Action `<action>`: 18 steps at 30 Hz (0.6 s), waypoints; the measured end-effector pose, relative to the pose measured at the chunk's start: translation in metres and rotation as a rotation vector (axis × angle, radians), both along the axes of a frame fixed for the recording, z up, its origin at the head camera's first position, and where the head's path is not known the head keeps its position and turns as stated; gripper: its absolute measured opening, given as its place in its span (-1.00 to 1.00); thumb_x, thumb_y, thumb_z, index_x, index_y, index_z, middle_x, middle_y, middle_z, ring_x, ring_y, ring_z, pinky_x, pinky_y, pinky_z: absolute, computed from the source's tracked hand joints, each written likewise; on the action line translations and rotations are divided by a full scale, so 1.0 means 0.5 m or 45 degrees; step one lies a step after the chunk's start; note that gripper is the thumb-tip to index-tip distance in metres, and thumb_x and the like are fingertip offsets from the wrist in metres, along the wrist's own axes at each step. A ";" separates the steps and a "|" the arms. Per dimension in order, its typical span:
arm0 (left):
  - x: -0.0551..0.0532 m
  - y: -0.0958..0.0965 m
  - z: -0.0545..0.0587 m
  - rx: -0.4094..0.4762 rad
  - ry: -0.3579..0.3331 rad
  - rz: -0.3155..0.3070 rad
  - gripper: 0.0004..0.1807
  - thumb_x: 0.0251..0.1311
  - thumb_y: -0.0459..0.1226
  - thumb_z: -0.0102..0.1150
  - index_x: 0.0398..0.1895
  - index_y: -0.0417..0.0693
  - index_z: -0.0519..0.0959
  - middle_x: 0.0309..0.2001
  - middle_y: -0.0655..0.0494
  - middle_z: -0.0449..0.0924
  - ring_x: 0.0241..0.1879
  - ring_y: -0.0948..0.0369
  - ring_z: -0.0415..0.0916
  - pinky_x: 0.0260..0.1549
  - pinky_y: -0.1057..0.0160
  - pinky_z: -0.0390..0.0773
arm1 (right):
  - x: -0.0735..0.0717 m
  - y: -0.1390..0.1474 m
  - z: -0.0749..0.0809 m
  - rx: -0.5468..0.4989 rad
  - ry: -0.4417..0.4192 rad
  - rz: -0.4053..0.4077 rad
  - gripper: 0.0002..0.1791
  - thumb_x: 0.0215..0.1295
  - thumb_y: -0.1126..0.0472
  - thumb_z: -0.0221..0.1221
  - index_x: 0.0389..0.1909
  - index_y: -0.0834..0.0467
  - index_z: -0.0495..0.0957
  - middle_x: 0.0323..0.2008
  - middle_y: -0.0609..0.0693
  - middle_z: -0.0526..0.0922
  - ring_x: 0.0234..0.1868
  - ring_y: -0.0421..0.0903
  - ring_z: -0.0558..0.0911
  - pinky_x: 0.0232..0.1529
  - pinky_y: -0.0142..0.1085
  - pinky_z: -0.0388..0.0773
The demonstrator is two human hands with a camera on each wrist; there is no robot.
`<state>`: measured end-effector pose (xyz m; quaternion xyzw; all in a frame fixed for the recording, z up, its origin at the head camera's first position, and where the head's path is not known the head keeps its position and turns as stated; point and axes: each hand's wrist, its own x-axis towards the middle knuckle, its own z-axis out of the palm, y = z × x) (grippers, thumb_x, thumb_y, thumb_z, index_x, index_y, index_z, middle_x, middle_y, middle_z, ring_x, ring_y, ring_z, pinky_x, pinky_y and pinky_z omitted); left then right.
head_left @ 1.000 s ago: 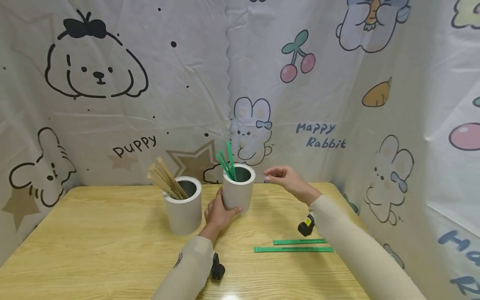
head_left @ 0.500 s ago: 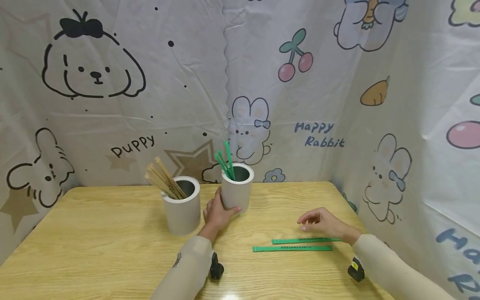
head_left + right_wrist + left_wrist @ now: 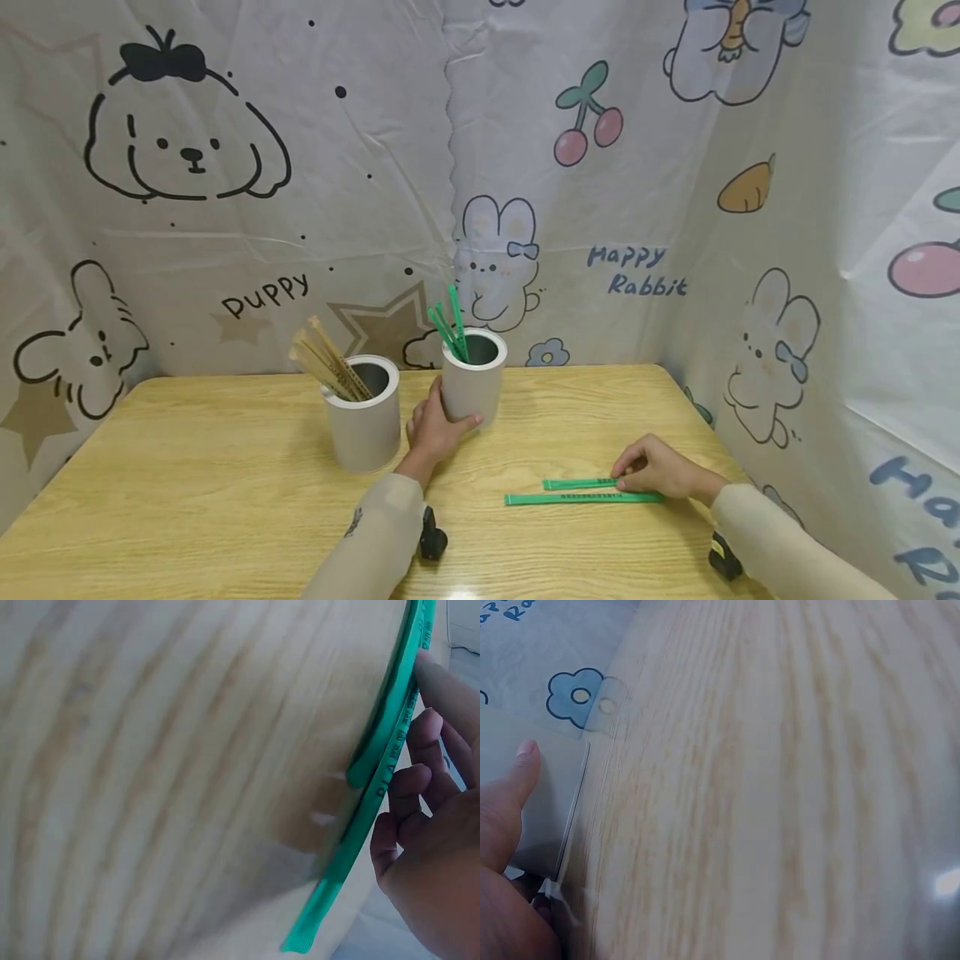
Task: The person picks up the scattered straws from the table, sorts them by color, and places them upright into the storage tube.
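My left hand (image 3: 435, 425) holds a white cylindrical holder (image 3: 474, 392) low on its side, thumb across the front; some of its fingers are hidden. Several slim green stick packets (image 3: 453, 329) lean inside that holder. Two more green packets lie flat on the table, one behind the other. At the farther packet (image 3: 566, 483), my right hand (image 3: 663, 468) has thumb and index finger pinched on its middle. In the right wrist view this printed packet (image 3: 337, 866) runs along the fingertips, the other fingers curled. The nearer packet (image 3: 562, 499) lies just in front.
Left of the held holder stands a second white holder (image 3: 366, 437), with several tan stick packets (image 3: 330, 362) leaning out to the left. Behind the wooden table (image 3: 195, 492) hangs a printed cloth backdrop (image 3: 360, 217), which also runs along the right side.
My right hand has come down from beside the green packets' holder, moving right and toward me, onto the farther green packet. My left hand keeps its grip on the holder.
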<state>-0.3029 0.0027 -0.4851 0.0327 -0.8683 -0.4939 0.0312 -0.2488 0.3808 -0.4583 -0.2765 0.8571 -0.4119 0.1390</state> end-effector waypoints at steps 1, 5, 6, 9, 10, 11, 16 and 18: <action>-0.001 0.000 -0.001 -0.002 0.002 -0.001 0.11 0.10 0.02 0.48 0.62 0.08 0.00 0.49 -0.17 0.26 0.49 -0.17 0.10 0.41 -0.23 0.07 | -0.001 -0.002 0.003 0.015 0.005 -0.019 -0.87 0.21 0.34 0.37 -0.29 0.35 0.74 -0.39 0.14 0.73 -0.46 -0.39 0.49 -0.46 -0.47 0.51; -0.002 -0.001 -0.003 0.006 -0.002 -0.005 0.11 0.10 0.03 0.47 0.62 0.10 0.00 0.49 -0.16 0.25 0.49 -0.17 0.10 0.41 -0.23 0.05 | -0.010 -0.010 0.022 0.065 0.044 -0.084 -0.91 0.23 0.34 0.35 -0.32 0.31 0.74 -0.43 0.09 0.72 -0.49 -0.37 0.44 -0.47 -0.47 0.45; -0.001 -0.002 -0.002 0.010 0.000 -0.007 0.11 0.10 0.02 0.48 0.62 0.09 0.00 0.49 -0.17 0.25 0.49 -0.17 0.10 0.41 -0.24 0.05 | -0.014 -0.014 0.031 0.076 0.058 -0.102 -0.91 0.24 0.33 0.35 -0.32 0.30 0.74 -0.42 0.08 0.72 -0.49 -0.36 0.43 -0.47 -0.47 0.43; -0.002 -0.001 -0.002 0.016 0.001 -0.004 0.11 0.10 0.02 0.48 0.62 0.08 0.00 0.49 -0.17 0.25 0.49 -0.17 0.09 0.41 -0.24 0.05 | -0.026 -0.037 0.063 0.073 0.088 -0.140 -0.88 0.30 0.31 0.31 -0.26 0.31 0.74 -0.35 0.11 0.73 -0.46 -0.34 0.43 -0.45 -0.45 0.43; -0.001 -0.001 -0.001 0.016 -0.003 -0.003 0.11 0.10 0.02 0.48 0.62 0.09 0.00 0.49 -0.16 0.25 0.49 -0.17 0.09 0.41 -0.23 0.05 | -0.030 -0.048 0.076 0.062 0.089 -0.154 -0.86 0.32 0.30 0.30 -0.24 0.31 0.73 -0.32 0.12 0.74 -0.45 -0.33 0.44 -0.43 -0.44 0.44; 0.000 -0.001 0.000 0.016 0.001 -0.003 0.11 0.10 0.01 0.48 0.62 0.08 0.00 0.49 -0.17 0.25 0.49 -0.17 0.10 0.41 -0.24 0.05 | -0.035 -0.061 0.089 0.057 0.080 -0.177 -0.84 0.34 0.28 0.29 -0.21 0.31 0.73 -0.28 0.12 0.74 -0.43 -0.32 0.47 -0.40 -0.44 0.47; 0.003 0.000 0.003 0.021 0.003 0.001 0.12 0.10 0.01 0.49 0.62 0.08 0.00 0.49 -0.16 0.26 0.48 -0.17 0.11 0.41 -0.23 0.06 | -0.063 -0.150 0.165 -0.083 0.050 -0.294 -0.74 0.40 0.20 0.25 -0.08 0.33 0.69 -0.22 0.03 0.72 -0.30 -0.26 0.58 -0.21 -0.36 0.59; 0.003 0.000 0.003 0.025 0.009 -0.002 0.11 0.09 0.00 0.49 0.62 0.07 0.01 0.48 -0.16 0.27 0.48 -0.17 0.11 0.40 -0.23 0.06 | -0.077 -0.197 0.202 -0.169 0.049 -0.338 -0.72 0.41 0.19 0.25 -0.04 0.33 0.67 -0.22 -0.09 0.70 -0.23 -0.24 0.59 -0.10 -0.33 0.58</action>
